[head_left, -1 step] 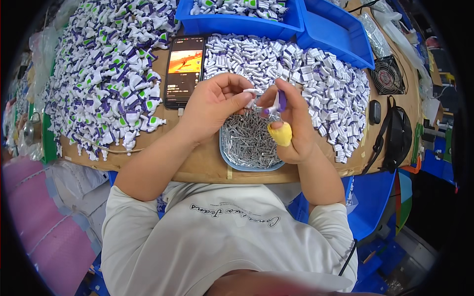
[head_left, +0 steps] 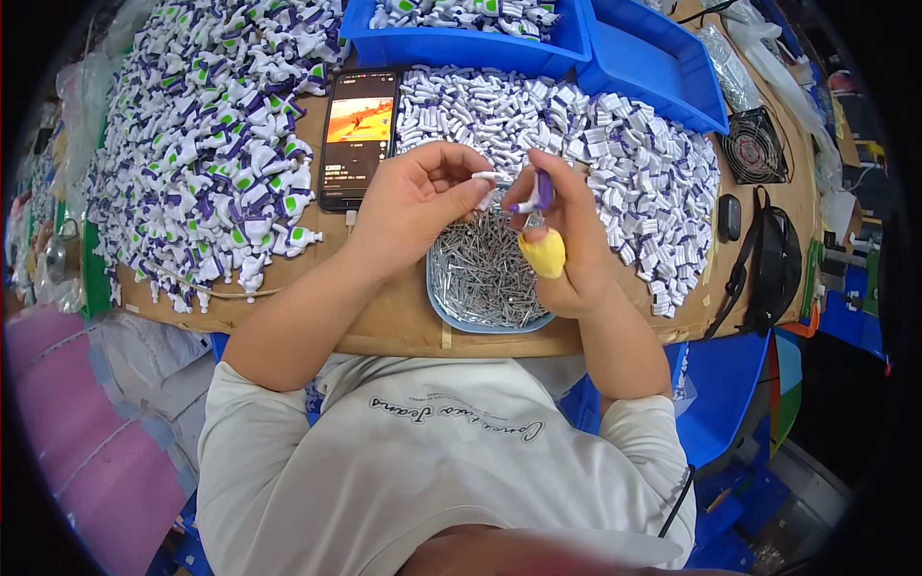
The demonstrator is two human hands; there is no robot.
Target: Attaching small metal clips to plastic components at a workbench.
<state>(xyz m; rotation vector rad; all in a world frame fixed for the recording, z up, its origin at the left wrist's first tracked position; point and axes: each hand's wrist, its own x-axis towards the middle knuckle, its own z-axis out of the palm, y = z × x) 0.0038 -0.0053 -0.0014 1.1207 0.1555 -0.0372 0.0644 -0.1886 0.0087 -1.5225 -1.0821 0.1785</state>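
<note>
Above a light-blue tub of thin metal pins, my two hands are close together but apart. My left hand is closed, pinching a small white plastic piece between thumb and fingers. A purple-and-white plastic part is gripped in my right hand, its fingers bent round it. Yellow wrapping covers the thumb of that hand. Just beyond my hands lies a heap of small white and purple parts. The fingers partly hide both held pieces.
White, purple and green toy figures pile up on the left. Beside them lies a lit phone with its cable. Two blue bins stand at the back. Striped white parts, a small fan and a black pouch occupy the right.
The purple-and-white part has turned slightly in my right hand, its lower purple end now pointing left. My right fingers have shifted a little left; my left hand has barely moved.
</note>
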